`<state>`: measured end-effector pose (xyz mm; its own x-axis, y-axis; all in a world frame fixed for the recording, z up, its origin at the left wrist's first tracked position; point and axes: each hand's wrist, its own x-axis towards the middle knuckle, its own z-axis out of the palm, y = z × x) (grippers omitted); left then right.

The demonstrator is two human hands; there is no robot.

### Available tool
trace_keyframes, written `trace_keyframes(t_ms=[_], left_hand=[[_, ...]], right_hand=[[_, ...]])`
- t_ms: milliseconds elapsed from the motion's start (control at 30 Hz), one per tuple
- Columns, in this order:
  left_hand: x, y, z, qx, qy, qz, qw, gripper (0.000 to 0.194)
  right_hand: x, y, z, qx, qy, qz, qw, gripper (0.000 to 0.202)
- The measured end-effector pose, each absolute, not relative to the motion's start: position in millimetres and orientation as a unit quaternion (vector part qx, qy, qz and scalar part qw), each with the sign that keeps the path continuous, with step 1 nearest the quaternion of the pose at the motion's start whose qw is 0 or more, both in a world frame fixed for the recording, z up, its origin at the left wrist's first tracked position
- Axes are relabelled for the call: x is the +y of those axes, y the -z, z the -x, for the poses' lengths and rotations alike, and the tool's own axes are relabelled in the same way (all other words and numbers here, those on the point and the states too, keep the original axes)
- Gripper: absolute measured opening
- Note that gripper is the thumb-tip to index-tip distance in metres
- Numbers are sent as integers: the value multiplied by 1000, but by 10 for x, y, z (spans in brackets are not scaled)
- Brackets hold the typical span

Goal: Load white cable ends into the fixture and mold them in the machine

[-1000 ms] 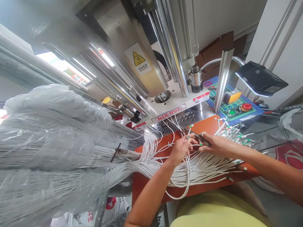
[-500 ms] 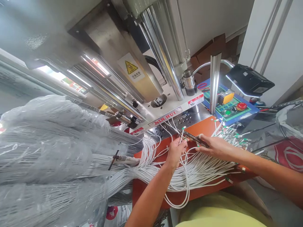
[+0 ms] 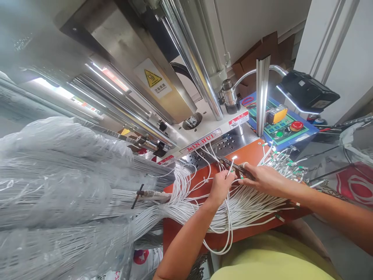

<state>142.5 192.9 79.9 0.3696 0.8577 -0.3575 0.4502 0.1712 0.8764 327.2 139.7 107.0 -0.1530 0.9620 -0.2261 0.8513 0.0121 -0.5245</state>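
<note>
My left hand pinches a thin white cable, whose pale tip points up past the fingers. Close beside it, my right hand grips the near end of a narrow dark metal bar, thumb on top. Several white cables run from the bar toward the press marked MIN-HUI. Small green-and-white connector ends show between the hands. Below them a thick spread of white cables lies on the orange board. My fingers partly hide the bar and the cable ends.
Plastic-wrapped cable bundles fill the left side. A blue control box with a red button stands at the right, beneath a black lamp. An upright metal profile rises beside it. Cable ends pile near my right wrist.
My left hand has shifted slightly right along the bar, and the cable tip it holds has moved right too. My right hand keeps its grip; the camera view has shifted a little.
</note>
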Motion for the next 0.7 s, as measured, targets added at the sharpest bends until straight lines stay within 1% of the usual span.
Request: trace_keyframes(t_ms=[100,267,367,433,500,600,667,700], left_hand=[[1938,-818,-1444,530,-194,-609,557,33],[1915,-870,-1546,534,-229,-485,653,31],[1892,-851,-1600,539,-258,-450,664,31],[1893,-826,-1602,537,-273,-453,657,30],[1915,-821,-1565,531,-255,-492,641,29],[1978,-883,-1453,529,-204,-601,563,31],[2027,-954,-1368,538,-223,-636,507,30],[2051,-989,-1329,543,-249,-629,497,30]], right_hand=[[1382,-1066,-3240,-707,-270,647,88,34],[1334,-987,-3138,-713,-217,660,93,28],[1329,-953,-3096,-715,-211,660,93,27],[1335,-951,-3085,-713,-213,662,90,26],[1339,-960,-3083,-708,-214,668,82,26],[1336,-974,-3092,-701,-219,674,80,29],[1331,-973,-3105,-698,-220,676,84,33],[1328,-968,-3114,-697,-220,677,87,34]])
